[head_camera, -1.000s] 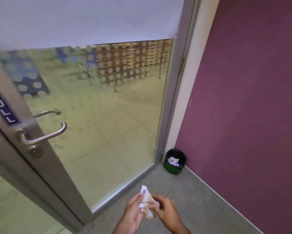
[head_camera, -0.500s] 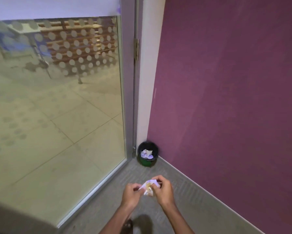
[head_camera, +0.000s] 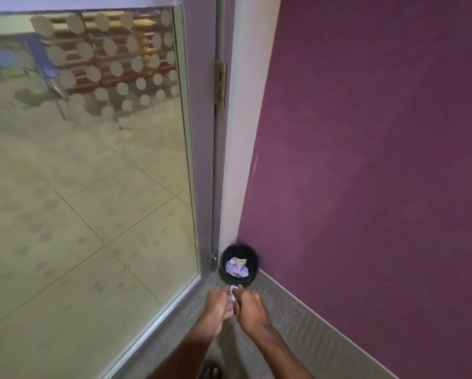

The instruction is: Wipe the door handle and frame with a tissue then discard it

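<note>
the tissue (head_camera: 232, 292) is held between both hands, low in the head view, just short of the bin (head_camera: 239, 265) and nearer the person than its rim. only a small white crumpled part shows above the knuckles; the rest is hidden inside the grasp.

fingers: the left hand (head_camera: 218, 306) has its fingers curled closed around the tissue. the right hand (head_camera: 250, 307) has its fingers closed on the same wad from the other side. the two hands touch or nearly touch at the tissue.

handling: the tissue is judged very light, soft and easily compressed. it will not slip, but it can tear or shed if pulled apart, and a loose wad may drift on release. hold it as a compact ball at the fingertips and release close above the opening.

surroundings: the bin is small, round and dark, standing on the carpet (head_camera: 297, 324) in the corner between the door frame (head_camera: 215, 173) and the purple wall (head_camera: 379, 160). it already contains crumpled paper (head_camera: 237, 268). the glass door (head_camera: 92, 187) stands to the left, with a hinge (head_camera: 220, 83) on the frame. the door handle is not in view.

obstructions: nothing lies between the hands and the bin. the opening is narrow and the wall and frame crowd it on two sides, so a release from too far out could miss.
</note>
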Tool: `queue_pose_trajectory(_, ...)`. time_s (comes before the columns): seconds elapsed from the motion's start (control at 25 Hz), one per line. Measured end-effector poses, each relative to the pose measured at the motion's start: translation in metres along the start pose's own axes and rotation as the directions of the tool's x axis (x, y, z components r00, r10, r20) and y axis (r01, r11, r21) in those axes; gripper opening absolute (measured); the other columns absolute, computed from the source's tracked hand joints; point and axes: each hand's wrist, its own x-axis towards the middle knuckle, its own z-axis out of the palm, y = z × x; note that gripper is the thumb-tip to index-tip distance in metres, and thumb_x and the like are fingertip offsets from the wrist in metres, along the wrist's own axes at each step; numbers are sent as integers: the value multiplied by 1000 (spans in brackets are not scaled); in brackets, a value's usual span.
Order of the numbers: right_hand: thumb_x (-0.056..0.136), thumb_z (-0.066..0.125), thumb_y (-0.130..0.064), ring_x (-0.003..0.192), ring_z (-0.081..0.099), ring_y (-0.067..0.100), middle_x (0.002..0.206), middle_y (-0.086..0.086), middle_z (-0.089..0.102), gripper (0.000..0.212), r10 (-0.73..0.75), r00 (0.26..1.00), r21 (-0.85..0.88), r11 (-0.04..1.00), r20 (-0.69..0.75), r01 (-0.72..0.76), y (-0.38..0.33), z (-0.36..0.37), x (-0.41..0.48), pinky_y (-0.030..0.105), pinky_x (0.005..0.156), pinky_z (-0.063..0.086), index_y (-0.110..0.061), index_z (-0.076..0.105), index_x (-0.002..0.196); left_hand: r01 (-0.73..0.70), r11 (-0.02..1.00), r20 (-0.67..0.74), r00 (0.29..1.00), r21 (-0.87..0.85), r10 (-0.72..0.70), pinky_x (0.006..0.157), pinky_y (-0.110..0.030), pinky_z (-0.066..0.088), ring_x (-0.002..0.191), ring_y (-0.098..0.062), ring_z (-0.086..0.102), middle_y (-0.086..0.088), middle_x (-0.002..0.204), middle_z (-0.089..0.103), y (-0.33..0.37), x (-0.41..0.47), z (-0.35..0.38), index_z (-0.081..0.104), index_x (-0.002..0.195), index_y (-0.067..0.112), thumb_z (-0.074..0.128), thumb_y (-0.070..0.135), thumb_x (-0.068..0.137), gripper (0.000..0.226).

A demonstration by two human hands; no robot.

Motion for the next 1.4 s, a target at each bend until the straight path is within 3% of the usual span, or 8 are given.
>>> queue_pose_trajectory(0.08, 88, 43, -21, 76, 56, 16, 79, 2, 62, 21, 5, 999, -57, 998, 47, -2, -3, -10, 30, 31, 67, 44, -16, 60, 77, 21, 990, 6, 1000, 141, -22, 45, -18, 44, 47, -13, 59, -7, 65, 63, 18, 14, -4, 62, 78, 8, 46, 15, 97, 26)
queue_pose_trajectory(0.2, 80, 50, -13, 81, 55, 13, 83, 2, 59, 15, -8, 993, -140, 990, 120, 25, -5, -28, 69, 27, 66, 38, -13, 64, 85, 2, 957, 67, 997, 291, -22, 52, -22, 46, 57, -11, 57, -5, 76, 59, 39, 41, -8, 57, 79, 15, 51, 24, 93, 18)
queue_pose_trajectory(0.36, 69, 58, -17, 76, 59, 23, 82, 9, 66, 14, -5, 999, -137, 990, 44, 11, -2, -55, 120, 29, 61, 41, -13, 64, 81, -43, 927, 103, 995, 374, 5, 64, -27, 43, 75, -16, 59, -4, 86, 62, 77, 72, 9, 62, 91, 14, 44, 16, 101, 21)
queue_pose_trajectory(0.52, 80, 57, -21, 83, 63, 26, 92, 7, 66, 13, 30, 999, -106, 994, -27, -32, 15, -84, 188, 33, 68, 51, -19, 65, 90, -159, 786, -26, 976, 597, 217, 84, -31, 45, 108, -28, 62, -15, 116, 66, 113, 113, 26, 64, 116, 5, 45, 16, 100, 28)
queue_pose_trajectory(0.72, 93, 56, -22, 88, 63, 22, 99, 9, 68, 15, -91, 994, -228, 971, -64, 74, 41, -87, 262, 30, 82, 52, -15, 68, 98, -132, 593, -81, 944, 794, 319, 85, -35, 45, 111, -29, 59, -12, 121, 63, 132, 149, 52, 54, 126, 11, 42, 24, 102, 30)
queue_pose_trajectory(0.88, 85, 70, -19, 84, 66, 19, 93, 8, 72, 11, -211, 956, -321, 937, -206, 138, 46, -94, 297, 25, 78, 49, -15, 73, 95, -115, 552, -102, 933, 826, 346, 93, -39, 47, 114, -34, 58, -16, 124, 62, 134, 179, 64, 52, 128, 11, 44, 23, 99, 32)
queue_pose_trajectory(1.0, 95, 54, -15, 114, 57, 27, 125, 12, 63, 30, -131, 991, -230, 966, -39, 119, 52, -99, 315, 32, 99, 41, -13, 63, 123, -87, 528, -106, 940, 844, 324, 94, -38, 44, 117, -34, 56, -16, 126, 61, 132, 192, 68, 50, 129, 11, 44, 26, 100, 34)
queue_pose_trajectory(1.4, 88, 66, -27, 115, 57, 33, 123, 15, 63, 42, -282, 959, -250, 931, -20, 268, 64, -94, 312, 43, 94, 49, -9, 60, 126, -88, 448, -106, 915, 890, 390, 115, -49, 21, 140, -27, 32, -7, 155, 32, 131, 187, 73, 30, 147, 14, 37, 34, 103, 49)
